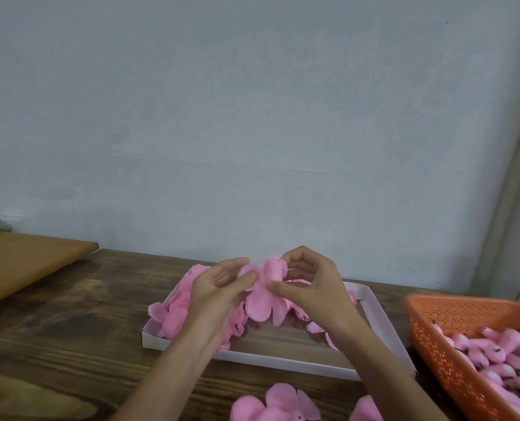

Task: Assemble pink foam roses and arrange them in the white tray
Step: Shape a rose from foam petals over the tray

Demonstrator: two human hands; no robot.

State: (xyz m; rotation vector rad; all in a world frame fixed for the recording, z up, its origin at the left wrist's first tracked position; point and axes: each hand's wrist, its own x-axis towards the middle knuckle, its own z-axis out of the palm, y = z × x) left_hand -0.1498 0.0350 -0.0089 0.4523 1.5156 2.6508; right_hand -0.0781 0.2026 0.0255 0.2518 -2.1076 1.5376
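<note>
Over the bench (70, 329) and its white tray (377, 317), we are holding a half-built rose (265, 287) between both hands. Our left hand (219, 294) is pinching its petals (260, 309) with curled fingers, our right hand (312, 287) is pinching under its bud (275, 268); the bud is pointing up, the tray lying directly below.

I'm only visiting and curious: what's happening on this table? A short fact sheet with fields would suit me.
Activity: left hand and right hand pinch a half-made rose above the white tray
In tray: pink foam pieces
Orange basket: pink buds
Near edge: loose petals
Surface: wooden table
</note>
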